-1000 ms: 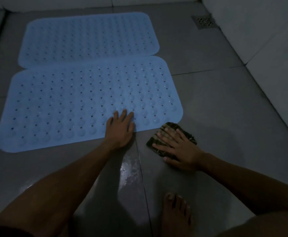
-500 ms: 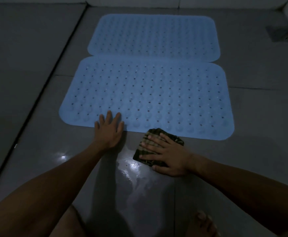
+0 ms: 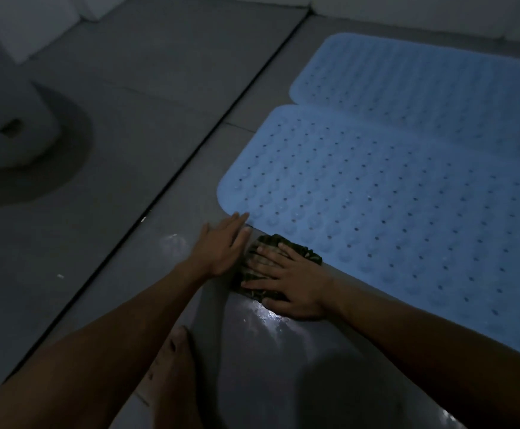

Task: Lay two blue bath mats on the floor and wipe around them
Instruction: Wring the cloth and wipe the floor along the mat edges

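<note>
Gleaming wet, grey floor tiles (image 3: pixel 283 351) bear both flat hands; right hand (image 3: pixel 289 283) presses cloth (image 3: pixel 252 267), left hand (image 3: pixel 221 246) empty.

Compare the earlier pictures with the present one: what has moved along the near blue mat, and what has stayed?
The right hand, flat on the dark patterned cloth, has slid it left along the near blue perforated rubber mat towards its near-left corner. The left hand moved left too, fingertips at that corner. Nothing was grasped or released. Both mats, including the far blue mat, lie as before.
</note>
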